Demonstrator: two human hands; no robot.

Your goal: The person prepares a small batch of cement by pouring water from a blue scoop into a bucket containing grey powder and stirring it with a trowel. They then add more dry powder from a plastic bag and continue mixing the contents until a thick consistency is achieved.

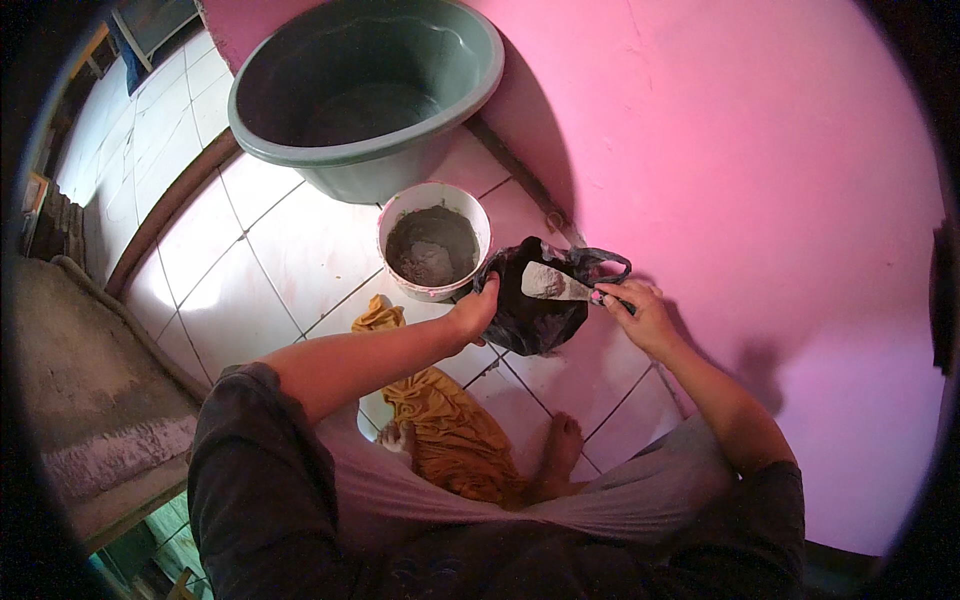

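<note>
My left hand (478,312) grips the near left rim of a black plastic bag (525,325), holding its mouth apart. In my right hand (640,315) is the handle of a putty knife (575,291), its blade reaching over the bag's mouth with a heap of pale grey powder (544,281) on it. The bag's loop handle stands up beside my right fingers. Just left of the bag, a white bucket (390,245) sits on the tiles, with wet grey paste (440,235) inside and some dry powder on top of it. How much the bag contains is hidden.
A large grey-green tub (370,160) stands behind the bucket, against the pink wall (700,150). An orange-brown cloth (445,420) lies on the tiled floor (270,250) between my feet. At left is a worn, dusty ledge or bench (110,380). A raised brown floor edge (170,215) runs past the tub.
</note>
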